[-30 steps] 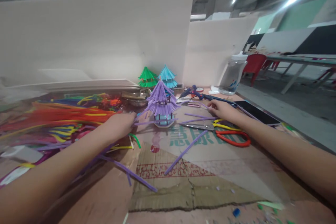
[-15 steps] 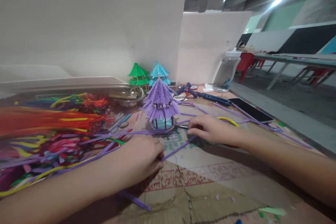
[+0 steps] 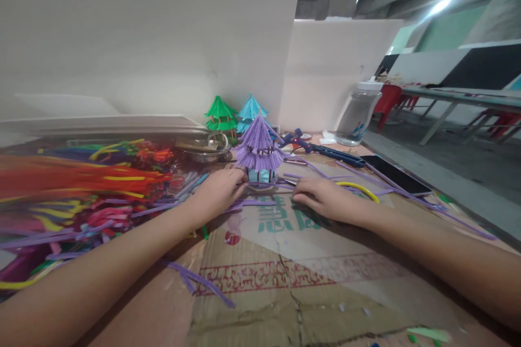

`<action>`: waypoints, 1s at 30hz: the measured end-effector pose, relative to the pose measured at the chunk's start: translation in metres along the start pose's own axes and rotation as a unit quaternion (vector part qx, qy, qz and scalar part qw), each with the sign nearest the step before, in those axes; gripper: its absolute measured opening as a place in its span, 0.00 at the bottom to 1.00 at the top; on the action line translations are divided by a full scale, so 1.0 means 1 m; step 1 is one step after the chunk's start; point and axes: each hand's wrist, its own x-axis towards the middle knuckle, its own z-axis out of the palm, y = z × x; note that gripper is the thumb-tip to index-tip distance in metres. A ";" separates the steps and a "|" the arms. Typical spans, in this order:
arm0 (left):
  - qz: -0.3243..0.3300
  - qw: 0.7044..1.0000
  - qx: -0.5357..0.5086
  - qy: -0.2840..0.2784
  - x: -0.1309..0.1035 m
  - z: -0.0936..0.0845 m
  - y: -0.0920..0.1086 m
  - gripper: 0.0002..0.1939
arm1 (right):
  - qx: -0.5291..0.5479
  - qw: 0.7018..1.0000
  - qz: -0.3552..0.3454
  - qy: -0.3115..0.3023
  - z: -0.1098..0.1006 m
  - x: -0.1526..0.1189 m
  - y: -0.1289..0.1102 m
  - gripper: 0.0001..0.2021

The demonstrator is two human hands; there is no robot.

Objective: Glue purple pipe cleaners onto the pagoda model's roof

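A purple pagoda model (image 3: 259,143), with a two-tiered roof of fuzzy pipe cleaners and dark posts, stands upright in the middle. My left hand (image 3: 223,190) is at its lower left, fingers closed against the base; the fingertips are partly hidden. Purple pipe cleaners (image 3: 256,203) lie just under that hand. To the right of the pagoda, my right hand (image 3: 319,198) rests low over the cardboard with its fingers curled, and what is in them is hidden. Beside its fingertips a thin, dark pointed tip (image 3: 288,181) points left toward the pagoda.
Green (image 3: 220,111) and blue (image 3: 251,108) pagodas stand behind. Bundles of colored pipe cleaners (image 3: 81,179) fill the left. A metal bowl (image 3: 199,152), glue gun (image 3: 297,141), water bottle (image 3: 358,114) and phone (image 3: 394,174) line the back. Cardboard (image 3: 252,314) covers the table.
My left hand has moved up and away to the pagoda's base. The purple strip between my hands no longer shows there. The pagoda sits slightly farther back; my right hand stays nearly in place.
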 end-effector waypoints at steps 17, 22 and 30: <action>0.065 0.996 -0.041 -0.033 0.002 0.020 -0.020 0.08 | 0.169 0.975 -0.101 -0.105 0.018 0.008 -0.020 0.24; 0.024 0.997 -0.072 0.004 0.003 0.031 -0.029 0.09 | 0.272 0.930 -0.162 -0.188 0.030 0.019 -0.050 0.32; 0.017 0.997 -0.077 0.013 -0.001 0.032 -0.029 0.09 | 0.466 0.874 -0.051 -0.130 0.005 0.002 -0.031 0.28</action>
